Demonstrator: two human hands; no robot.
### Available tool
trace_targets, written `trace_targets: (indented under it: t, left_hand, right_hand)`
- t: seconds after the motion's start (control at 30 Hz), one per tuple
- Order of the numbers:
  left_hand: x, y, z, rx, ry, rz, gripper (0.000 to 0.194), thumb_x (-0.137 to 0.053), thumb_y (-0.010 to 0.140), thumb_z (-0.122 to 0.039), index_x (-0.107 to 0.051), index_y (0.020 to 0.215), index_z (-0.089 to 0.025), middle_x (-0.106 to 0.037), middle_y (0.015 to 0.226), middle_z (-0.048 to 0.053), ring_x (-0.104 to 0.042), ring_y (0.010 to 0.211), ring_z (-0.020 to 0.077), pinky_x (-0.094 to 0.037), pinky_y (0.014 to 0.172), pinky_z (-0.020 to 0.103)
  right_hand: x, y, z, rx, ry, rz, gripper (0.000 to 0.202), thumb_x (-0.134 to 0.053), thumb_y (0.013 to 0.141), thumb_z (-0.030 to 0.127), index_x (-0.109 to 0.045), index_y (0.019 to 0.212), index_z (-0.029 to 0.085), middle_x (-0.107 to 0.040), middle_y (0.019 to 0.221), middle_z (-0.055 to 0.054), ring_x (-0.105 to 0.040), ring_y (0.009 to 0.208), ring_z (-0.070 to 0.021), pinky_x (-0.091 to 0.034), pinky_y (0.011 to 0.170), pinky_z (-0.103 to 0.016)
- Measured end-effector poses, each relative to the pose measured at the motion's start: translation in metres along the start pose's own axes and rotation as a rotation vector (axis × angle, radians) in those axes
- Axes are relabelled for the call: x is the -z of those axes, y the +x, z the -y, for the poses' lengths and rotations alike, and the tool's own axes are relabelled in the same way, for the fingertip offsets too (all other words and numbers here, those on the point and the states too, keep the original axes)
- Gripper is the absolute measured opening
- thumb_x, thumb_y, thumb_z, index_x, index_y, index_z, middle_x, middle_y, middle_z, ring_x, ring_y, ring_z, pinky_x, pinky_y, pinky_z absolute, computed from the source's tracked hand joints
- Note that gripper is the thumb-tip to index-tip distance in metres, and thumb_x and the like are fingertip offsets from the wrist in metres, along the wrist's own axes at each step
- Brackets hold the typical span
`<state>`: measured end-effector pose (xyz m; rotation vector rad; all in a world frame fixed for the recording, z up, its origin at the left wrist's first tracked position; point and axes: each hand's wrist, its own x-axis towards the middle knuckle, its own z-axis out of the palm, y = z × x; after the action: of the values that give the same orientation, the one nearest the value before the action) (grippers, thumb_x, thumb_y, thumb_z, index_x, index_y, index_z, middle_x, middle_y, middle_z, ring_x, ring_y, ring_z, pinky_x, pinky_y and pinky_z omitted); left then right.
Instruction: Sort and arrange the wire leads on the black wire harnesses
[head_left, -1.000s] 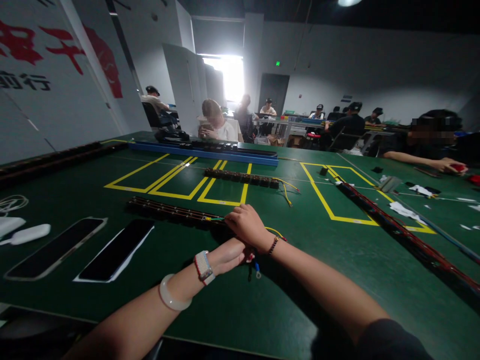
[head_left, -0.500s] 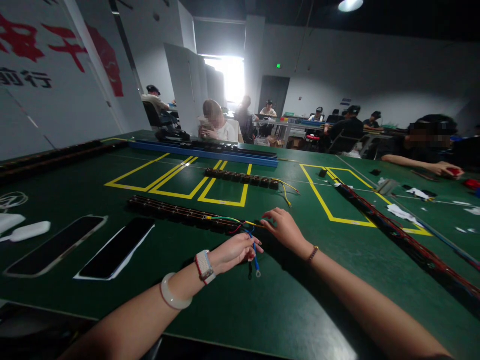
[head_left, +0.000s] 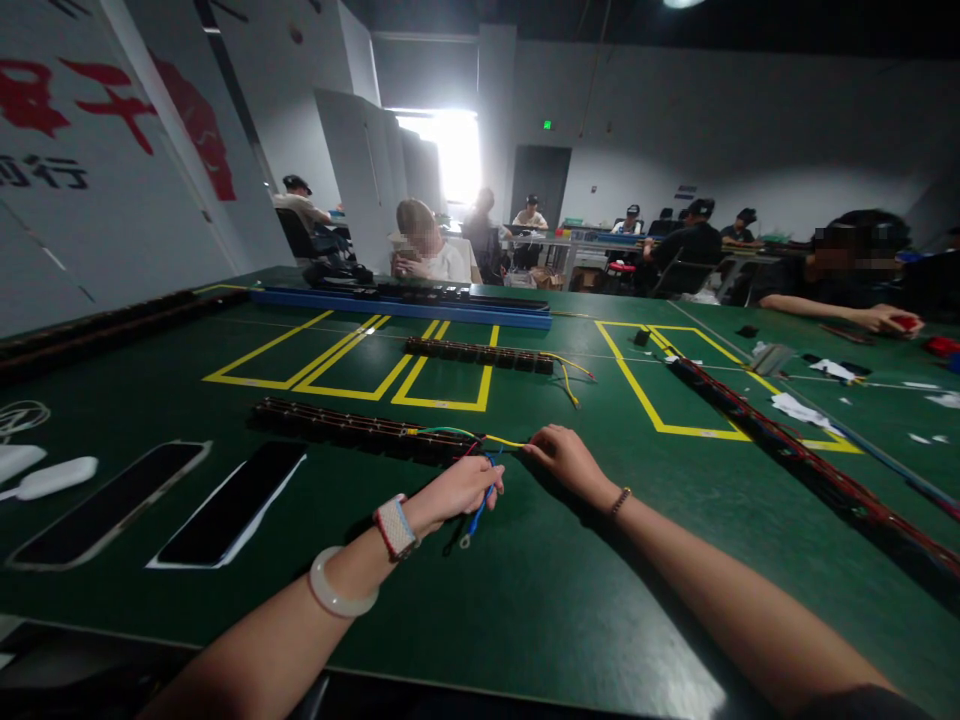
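Observation:
A long black strip with wires (head_left: 352, 422) lies on the green table (head_left: 585, 590). At its right end, my left hand (head_left: 469, 488) is closed around blue wires (head_left: 475, 522), whose ring ends hang below the fingers. My right hand (head_left: 559, 458) pinches the end of a yellow wire (head_left: 506, 441) that runs from the strip. A green wire (head_left: 446, 431) lies along the strip's top. The pinched wire tip is hidden by the fingers. A second, shorter black strip (head_left: 480, 355) with yellow wires lies farther back.
Two dark phone-like slabs (head_left: 232, 505) and white items (head_left: 56, 478) lie at left. A blue rail (head_left: 405, 308) stands at the back. A long red-wired strip (head_left: 787, 455) crosses the right side, near paper scraps (head_left: 806, 414). Another person's hands (head_left: 889, 320) are at far right.
My left hand has moved slightly left with the blue wires, whose ends now slant left. The fingers of my right hand have closed on the yellow wire. The view has shifted slightly.

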<state>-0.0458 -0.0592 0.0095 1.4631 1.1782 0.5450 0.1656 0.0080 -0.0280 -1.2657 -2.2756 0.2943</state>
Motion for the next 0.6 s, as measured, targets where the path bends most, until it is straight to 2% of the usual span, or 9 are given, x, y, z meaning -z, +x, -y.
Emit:
trace_targets:
  t: [0.13, 0.3, 0.47, 0.6]
  left_hand:
    - [0.0087, -0.0045, -0.0063, -0.106, 0.476, -0.104, 0.039, -0.035, 0.090, -0.043, -0.054, 0.069, -0.016, -0.056, 0.058, 0.000, -0.051, 0.054, 0.0126, -0.036, 0.057, 0.025]
    - [0.0100, -0.0073, -0.0042, -0.213, 0.953, -0.155, 0.036, -0.033, 0.093, -0.036, -0.059, 0.076, -0.017, -0.063, 0.070, 0.006, -0.059, 0.063, 0.0190, -0.041, 0.066, 0.030]
    - [0.0085, -0.0081, -0.0004, -0.234, 1.147, -0.102, 0.032, -0.036, 0.092, -0.031, -0.061, 0.081, -0.014, -0.065, 0.073, 0.012, -0.063, 0.068, 0.0232, -0.044, 0.069, 0.033]
    - [0.0091, -0.0092, -0.0019, -0.227, 1.147, -0.100, 0.032, -0.035, 0.092, -0.031, -0.061, 0.080, -0.015, -0.065, 0.073, 0.010, -0.062, 0.065, 0.0227, -0.043, 0.065, 0.032]
  right_hand:
    - [0.0008, -0.0004, -0.0008, -0.008, 0.022, -0.019, 0.024, -0.058, 0.087, 0.038, -0.063, 0.078, 0.017, -0.060, 0.075, -0.002, -0.053, 0.070, -0.0144, -0.038, 0.064, -0.025]
    - [0.0022, 0.0003, -0.0019, -0.034, 0.028, -0.025, 0.024, -0.058, 0.086, 0.038, -0.063, 0.077, 0.016, -0.059, 0.074, -0.002, -0.052, 0.068, -0.0138, -0.038, 0.062, -0.024]
    - [0.0039, 0.0000, -0.0002, -0.040, 0.013, -0.010, 0.024, -0.056, 0.088, 0.037, -0.064, 0.082, 0.016, -0.059, 0.076, -0.002, -0.052, 0.069, -0.0136, -0.037, 0.063, -0.024]
    - [0.0048, -0.0002, 0.0015, -0.037, 0.020, -0.007, 0.023, -0.057, 0.088, 0.037, -0.064, 0.082, 0.016, -0.060, 0.077, -0.002, -0.052, 0.070, -0.0133, -0.037, 0.063, -0.024]
